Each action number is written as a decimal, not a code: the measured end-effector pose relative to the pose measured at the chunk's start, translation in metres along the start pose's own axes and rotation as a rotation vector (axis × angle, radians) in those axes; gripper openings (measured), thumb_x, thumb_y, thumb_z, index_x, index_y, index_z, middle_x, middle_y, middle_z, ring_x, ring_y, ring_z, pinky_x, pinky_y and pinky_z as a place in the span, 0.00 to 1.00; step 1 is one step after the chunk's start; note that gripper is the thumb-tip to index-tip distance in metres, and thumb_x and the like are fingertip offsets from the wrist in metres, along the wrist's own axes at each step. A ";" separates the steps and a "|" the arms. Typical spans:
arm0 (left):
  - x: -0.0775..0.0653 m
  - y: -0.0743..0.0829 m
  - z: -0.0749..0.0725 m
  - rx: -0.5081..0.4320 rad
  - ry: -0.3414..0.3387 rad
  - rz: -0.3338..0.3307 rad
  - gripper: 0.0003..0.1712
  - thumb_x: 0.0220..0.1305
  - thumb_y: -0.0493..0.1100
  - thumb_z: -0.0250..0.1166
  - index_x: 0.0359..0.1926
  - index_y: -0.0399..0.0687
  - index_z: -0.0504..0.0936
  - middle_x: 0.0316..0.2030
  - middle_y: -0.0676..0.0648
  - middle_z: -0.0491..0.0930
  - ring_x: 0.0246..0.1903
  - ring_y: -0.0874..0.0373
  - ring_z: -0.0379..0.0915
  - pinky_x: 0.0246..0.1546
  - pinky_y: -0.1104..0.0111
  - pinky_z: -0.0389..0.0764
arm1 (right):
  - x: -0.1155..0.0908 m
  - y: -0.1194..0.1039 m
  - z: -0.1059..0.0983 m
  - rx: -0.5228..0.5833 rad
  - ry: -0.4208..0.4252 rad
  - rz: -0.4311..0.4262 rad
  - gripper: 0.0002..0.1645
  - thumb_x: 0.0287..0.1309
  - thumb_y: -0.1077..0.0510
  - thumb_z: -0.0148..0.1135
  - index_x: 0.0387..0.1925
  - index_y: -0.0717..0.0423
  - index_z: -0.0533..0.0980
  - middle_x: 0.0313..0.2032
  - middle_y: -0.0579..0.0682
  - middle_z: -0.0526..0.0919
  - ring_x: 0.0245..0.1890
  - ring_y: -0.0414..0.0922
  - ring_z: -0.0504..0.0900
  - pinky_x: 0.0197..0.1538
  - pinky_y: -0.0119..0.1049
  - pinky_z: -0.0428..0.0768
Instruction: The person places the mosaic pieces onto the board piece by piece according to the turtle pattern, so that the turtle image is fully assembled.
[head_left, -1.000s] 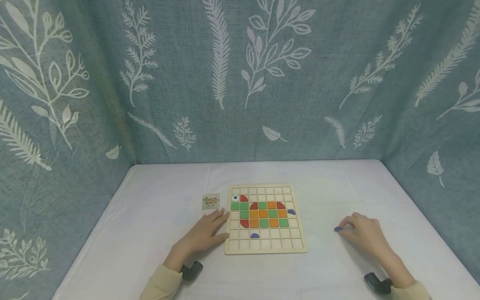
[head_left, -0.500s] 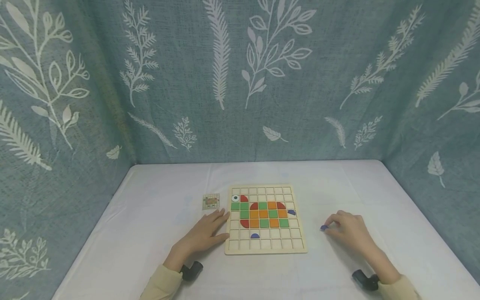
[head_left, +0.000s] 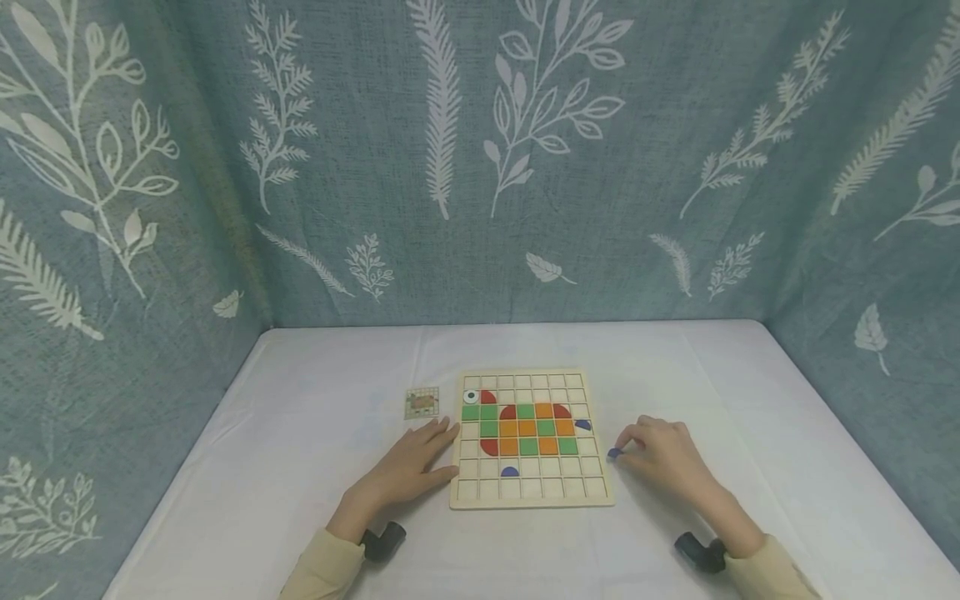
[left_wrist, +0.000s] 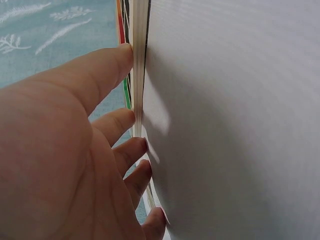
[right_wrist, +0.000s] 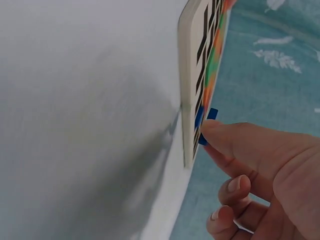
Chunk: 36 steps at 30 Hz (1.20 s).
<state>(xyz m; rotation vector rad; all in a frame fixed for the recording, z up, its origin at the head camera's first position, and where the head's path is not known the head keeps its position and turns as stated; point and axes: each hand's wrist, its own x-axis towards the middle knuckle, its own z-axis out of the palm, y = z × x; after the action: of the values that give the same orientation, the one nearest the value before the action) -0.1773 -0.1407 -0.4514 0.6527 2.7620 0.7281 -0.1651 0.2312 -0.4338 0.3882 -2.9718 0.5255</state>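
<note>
A square wooden grid board (head_left: 531, 504) lies on the white table, with green, orange and red pieces set in its cells. One round white piece (head_left: 471, 397) with a dark centre sits near its far left corner. A blue half-round piece (head_left: 510, 472) lies in a near cell, and another blue piece (head_left: 583, 425) at the right side. My left hand (head_left: 408, 462) rests at the board's left edge, thumb and fingertips touching it. Between thumb and finger, my right hand (head_left: 667, 457) pinches a small blue piece (right_wrist: 204, 139) just beside the board's right edge.
A small picture card (head_left: 422, 403) with a grid design lies left of the board's far corner. Beyond the white tabletop (head_left: 337, 358) hangs a teal curtain (head_left: 480, 250) with white leaf prints, which also closes in both sides.
My right hand has moved left across the table with the blue piece, up to the board's right edge. The left hand and the board have stayed in place.
</note>
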 end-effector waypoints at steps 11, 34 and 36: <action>0.001 -0.002 0.000 -0.009 -0.005 -0.010 0.37 0.63 0.56 0.57 0.68 0.45 0.61 0.68 0.41 0.57 0.69 0.45 0.48 0.70 0.50 0.47 | 0.008 -0.025 0.013 0.046 -0.033 -0.105 0.07 0.42 0.54 0.72 0.25 0.42 0.80 0.17 0.36 0.64 0.22 0.35 0.61 0.35 0.34 0.59; -0.001 0.000 -0.001 -0.002 -0.006 -0.005 0.36 0.63 0.55 0.57 0.68 0.45 0.61 0.68 0.41 0.57 0.69 0.44 0.48 0.70 0.49 0.47 | 0.020 -0.058 0.036 0.085 -0.042 -0.221 0.07 0.42 0.53 0.73 0.26 0.44 0.82 0.23 0.32 0.74 0.26 0.32 0.66 0.37 0.33 0.61; -0.001 0.000 -0.001 -0.009 -0.002 -0.006 0.36 0.63 0.55 0.58 0.67 0.45 0.61 0.68 0.41 0.57 0.69 0.44 0.49 0.70 0.49 0.47 | 0.021 -0.059 0.037 0.093 -0.050 -0.224 0.06 0.42 0.53 0.72 0.26 0.44 0.82 0.23 0.32 0.73 0.25 0.33 0.65 0.37 0.32 0.61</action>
<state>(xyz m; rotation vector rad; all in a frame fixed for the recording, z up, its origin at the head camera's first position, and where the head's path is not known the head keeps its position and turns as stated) -0.1764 -0.1413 -0.4505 0.6430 2.7560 0.7370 -0.1716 0.1596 -0.4466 0.7415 -2.9051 0.6366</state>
